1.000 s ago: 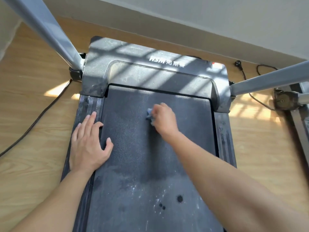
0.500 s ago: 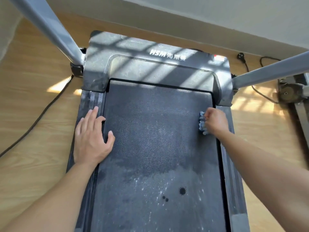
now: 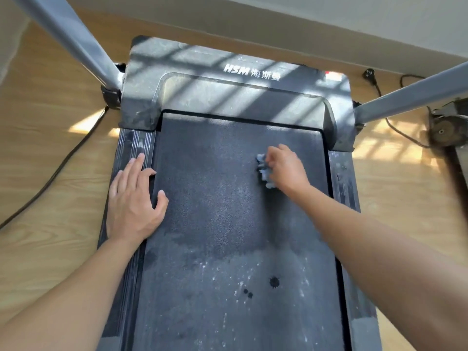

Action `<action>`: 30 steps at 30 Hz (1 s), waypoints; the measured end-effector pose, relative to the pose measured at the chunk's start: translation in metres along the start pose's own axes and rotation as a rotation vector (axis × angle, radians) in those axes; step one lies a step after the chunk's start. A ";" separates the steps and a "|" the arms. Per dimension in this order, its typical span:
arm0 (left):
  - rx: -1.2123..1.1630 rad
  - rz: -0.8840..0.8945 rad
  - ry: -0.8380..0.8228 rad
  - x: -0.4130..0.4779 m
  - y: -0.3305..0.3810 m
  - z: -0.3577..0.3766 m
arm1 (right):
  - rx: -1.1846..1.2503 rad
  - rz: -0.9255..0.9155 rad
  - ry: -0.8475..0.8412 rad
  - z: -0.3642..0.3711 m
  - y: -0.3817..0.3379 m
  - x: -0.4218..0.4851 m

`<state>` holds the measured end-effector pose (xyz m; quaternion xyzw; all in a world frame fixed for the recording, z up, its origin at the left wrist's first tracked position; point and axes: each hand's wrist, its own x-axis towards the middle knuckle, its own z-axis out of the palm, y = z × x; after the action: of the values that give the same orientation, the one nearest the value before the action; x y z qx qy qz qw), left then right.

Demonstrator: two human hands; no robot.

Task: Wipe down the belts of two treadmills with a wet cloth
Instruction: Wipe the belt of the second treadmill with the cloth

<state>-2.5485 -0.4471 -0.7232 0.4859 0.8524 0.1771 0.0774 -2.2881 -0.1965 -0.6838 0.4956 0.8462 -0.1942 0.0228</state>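
Cloth (image 3: 263,171) gripped by right hand (image 3: 286,168); left hand (image 3: 134,198) flat on belt (image 3: 228,249).

place: indoor exercise room | cues: treadmill (image 3: 235,97) — wood-look floor (image 3: 50,153), plain wall (image 3: 329,19)

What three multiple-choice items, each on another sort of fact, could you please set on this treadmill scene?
1. Where does the left hand rest?
A) on the left side rail and the belt
B) on the motor cover
C) on the floor
2. What colour is the cloth?
A) red
B) green
C) pale blue-grey
3. What is the right hand doing?
A) lying flat and open
B) gripping the bunched cloth
C) curled, holding nothing
Answers: A, its fingers lie along the ribbed rail; C, pale tufts show beside the fingers; B, its fingers curl round it.
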 end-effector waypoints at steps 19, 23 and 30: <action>0.031 0.035 0.016 -0.053 -0.027 0.000 | 0.108 -0.306 -0.118 0.070 -0.188 -0.016; 0.018 0.010 -0.005 -0.055 -0.021 0.000 | 0.085 -0.010 -0.011 0.030 -0.047 -0.042; 0.013 -0.031 -0.015 -0.050 -0.017 -0.003 | -0.017 0.400 0.095 -0.014 0.043 -0.076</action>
<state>-2.5375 -0.4992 -0.7287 0.4746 0.8603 0.1666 0.0833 -2.2109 -0.2358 -0.6661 0.6622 0.7327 -0.1550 0.0251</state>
